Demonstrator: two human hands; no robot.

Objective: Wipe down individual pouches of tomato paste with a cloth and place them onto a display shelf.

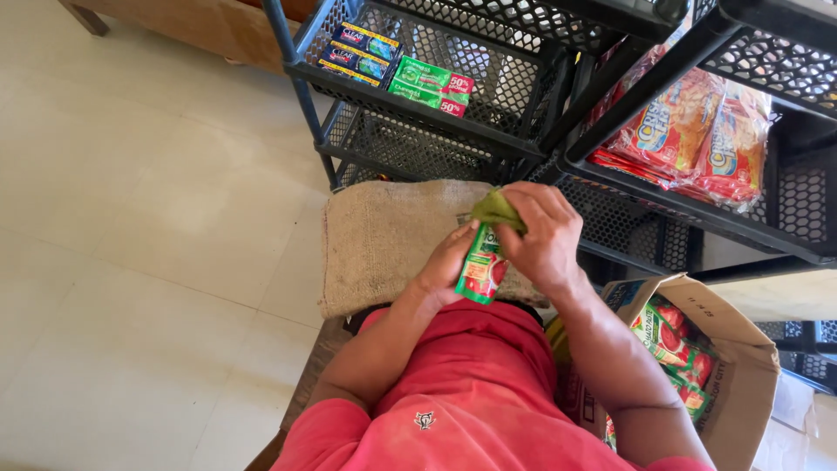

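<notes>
While seated over a burlap sack (384, 240) spread on the lap, wiping a small green-and-red sauce sachet (481, 269) with a crumpled green cloth (497, 209). Left hand (445, 270) closed around the sachet's lower part, thumb along its edge, holding it upright just above the sack. Right hand (545, 235) clenched on the cloth and pressed against the sachet's top, touching it. Judging by this, mid-clean on one sachet, upper end under the cloth, lower printed face showing. Beside the right arm, an open cardboard box (741, 349) on the floor with more sachets of the same kind (676, 349) piled inside; cannot tell which of those are wiped and which are not, so plenty likely left. Ahead, black mesh shelves (488, 131): upper left tier carrying blue toothpaste cartons (357, 52) and green ones with red corners (432, 85), right tier carrying red-and-orange snack packets (689, 131). No matching sachets visible on any shelf, so stocking seemingly not begun as far as this view shows. Pale tiled floor (148, 218) to the left
</notes>
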